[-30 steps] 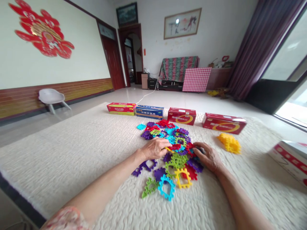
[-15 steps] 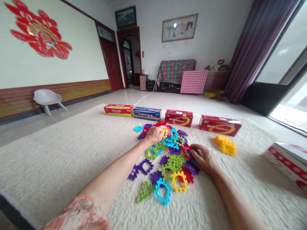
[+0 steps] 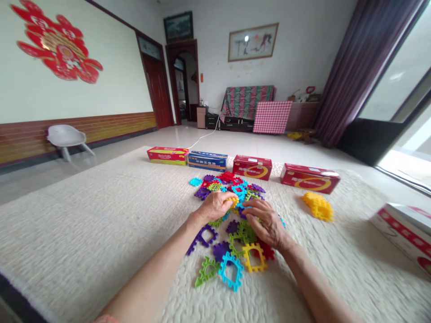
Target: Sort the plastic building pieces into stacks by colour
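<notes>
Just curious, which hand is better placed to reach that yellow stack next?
Probably the right hand: it is nearer the stack of yellow interlocking pieces, though whether it holds anything is unclear. The left hand is farther away and pinches a yellow piece.

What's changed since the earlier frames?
Left hand drew back toward the wearer over the last half second, still gripping a yellow piece. Right hand moved left from the right edge of the pile to over it; whether it holds anything is hidden. Unchanged: yellow stack, row of four boxes.
</notes>
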Demonstrator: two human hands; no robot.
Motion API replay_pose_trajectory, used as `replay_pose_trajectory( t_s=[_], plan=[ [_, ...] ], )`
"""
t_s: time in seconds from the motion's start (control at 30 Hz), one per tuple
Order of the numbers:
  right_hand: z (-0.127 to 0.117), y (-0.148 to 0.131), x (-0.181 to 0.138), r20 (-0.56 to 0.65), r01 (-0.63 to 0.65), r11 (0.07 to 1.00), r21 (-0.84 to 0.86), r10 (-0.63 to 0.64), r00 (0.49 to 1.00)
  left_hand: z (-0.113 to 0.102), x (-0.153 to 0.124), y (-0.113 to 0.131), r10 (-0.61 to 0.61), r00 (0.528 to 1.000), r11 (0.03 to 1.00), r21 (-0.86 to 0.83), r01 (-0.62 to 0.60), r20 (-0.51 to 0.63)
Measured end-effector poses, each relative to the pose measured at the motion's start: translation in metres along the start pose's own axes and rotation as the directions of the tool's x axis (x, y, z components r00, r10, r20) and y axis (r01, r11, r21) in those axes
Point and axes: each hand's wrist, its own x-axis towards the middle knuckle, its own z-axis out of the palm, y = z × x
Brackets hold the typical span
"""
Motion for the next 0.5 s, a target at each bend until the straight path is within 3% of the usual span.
replay_pose_trajectory(
  t_s=[0.17, 0.37, 0.5],
  plan=[
    [0.008, -0.005, 0.0, 0.154, 0.005, 0.993, -0.116, 0.013, 0.988, 0.011, -0.003, -0.004, 0.01, 0.999, 1.0, -0.029, -0.009, 0.045],
    [0.009, 0.011, -0.005, 0.111, -0.103, 0.958, -0.268, 0.137, 0.984, 0.016, -0.002, -0.007, -0.017, 0.999, 1.0, 0.02, 0.017, -0.034],
    [0.011, 0.009, -0.003, 0.133, -0.1, 0.944, -0.315, 0.148, 0.98, 0.017, -0.002, -0.008, 0.009, 0.998, 0.993, 0.116, -0.002, -0.061]
  ],
)
